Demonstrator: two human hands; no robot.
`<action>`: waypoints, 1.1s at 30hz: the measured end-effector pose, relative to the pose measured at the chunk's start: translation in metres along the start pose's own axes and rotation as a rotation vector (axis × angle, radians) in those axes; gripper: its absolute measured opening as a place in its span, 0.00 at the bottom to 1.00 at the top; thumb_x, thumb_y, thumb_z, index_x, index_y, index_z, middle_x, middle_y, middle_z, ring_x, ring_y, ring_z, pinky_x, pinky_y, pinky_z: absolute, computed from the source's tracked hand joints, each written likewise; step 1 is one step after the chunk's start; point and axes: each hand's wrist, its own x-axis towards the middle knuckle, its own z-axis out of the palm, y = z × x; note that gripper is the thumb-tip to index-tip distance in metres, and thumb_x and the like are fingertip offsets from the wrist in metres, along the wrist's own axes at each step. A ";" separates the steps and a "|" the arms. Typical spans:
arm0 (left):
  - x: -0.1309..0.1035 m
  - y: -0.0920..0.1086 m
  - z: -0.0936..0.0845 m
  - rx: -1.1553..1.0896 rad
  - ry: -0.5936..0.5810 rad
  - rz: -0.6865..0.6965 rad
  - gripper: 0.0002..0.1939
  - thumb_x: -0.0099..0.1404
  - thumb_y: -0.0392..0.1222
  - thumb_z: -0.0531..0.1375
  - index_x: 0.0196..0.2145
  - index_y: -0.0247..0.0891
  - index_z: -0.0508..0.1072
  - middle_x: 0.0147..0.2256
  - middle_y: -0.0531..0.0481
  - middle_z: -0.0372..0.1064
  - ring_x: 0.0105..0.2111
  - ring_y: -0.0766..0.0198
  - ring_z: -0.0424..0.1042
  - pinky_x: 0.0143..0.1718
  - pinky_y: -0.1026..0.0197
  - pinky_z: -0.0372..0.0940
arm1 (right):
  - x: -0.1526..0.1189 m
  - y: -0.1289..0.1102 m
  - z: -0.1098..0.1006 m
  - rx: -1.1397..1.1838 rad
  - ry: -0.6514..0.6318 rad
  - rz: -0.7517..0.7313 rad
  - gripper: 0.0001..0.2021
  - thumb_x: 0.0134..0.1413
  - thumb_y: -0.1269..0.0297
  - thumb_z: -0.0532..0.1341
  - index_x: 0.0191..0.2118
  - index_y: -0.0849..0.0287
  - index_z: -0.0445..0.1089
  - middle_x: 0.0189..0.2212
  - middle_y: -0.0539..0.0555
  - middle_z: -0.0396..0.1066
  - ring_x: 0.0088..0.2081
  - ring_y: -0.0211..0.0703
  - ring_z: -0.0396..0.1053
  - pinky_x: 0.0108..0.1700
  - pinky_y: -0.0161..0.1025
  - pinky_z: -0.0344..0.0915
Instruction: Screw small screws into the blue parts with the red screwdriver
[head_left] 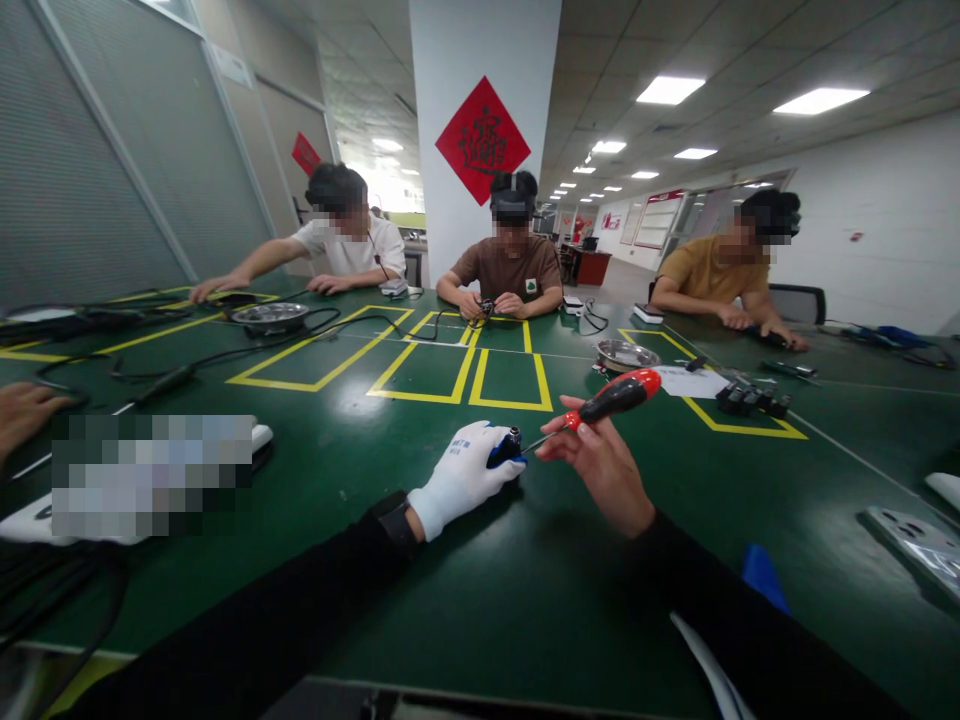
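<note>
My left hand [461, 472], in a white glove with blue at the fingers, is closed around a small black part [511, 443] with a round metal end on top. Most of that part is hidden by the glove. My right hand [606, 468] is bare and grips a screwdriver [616, 396] with a red and black handle. Its thin shaft points left and down, and the tip meets the black part or lies right beside it; which one I cannot tell. Both hands are low over the green table [360, 560].
Three people sit across the table. Yellow tape [420, 398] marks rectangles on it. Metal bowls [628, 354], a white paper [686, 381] and several black parts [750, 398] lie beyond my hands. A soldering iron [166, 384], cables and another person's hand [26, 415] are left; a phone [911, 545] lies right.
</note>
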 end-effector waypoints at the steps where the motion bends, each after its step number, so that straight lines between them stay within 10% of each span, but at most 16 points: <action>1: 0.000 0.000 0.000 -0.002 -0.002 -0.001 0.19 0.61 0.54 0.57 0.45 0.40 0.71 0.44 0.45 0.72 0.50 0.50 0.66 0.55 0.49 0.58 | 0.001 0.000 -0.001 -0.027 0.001 0.004 0.14 0.59 0.59 0.57 0.49 0.57 0.62 0.39 0.55 0.73 0.34 0.43 0.75 0.41 0.46 0.72; 22: 0.002 0.003 -0.004 -0.049 -0.004 0.012 0.17 0.61 0.51 0.59 0.45 0.41 0.72 0.40 0.47 0.72 0.44 0.54 0.69 0.49 0.53 0.62 | 0.001 0.000 -0.006 -0.103 0.055 -0.085 0.08 0.53 0.64 0.64 0.37 0.57 0.64 0.31 0.52 0.76 0.26 0.41 0.74 0.31 0.40 0.72; 33: 0.002 0.000 -0.002 -0.057 0.002 0.005 0.17 0.61 0.51 0.59 0.44 0.40 0.72 0.40 0.47 0.71 0.44 0.55 0.68 0.49 0.54 0.61 | 0.001 0.002 -0.003 -0.013 0.051 -0.030 0.13 0.60 0.62 0.57 0.50 0.56 0.61 0.42 0.56 0.75 0.37 0.44 0.76 0.40 0.44 0.71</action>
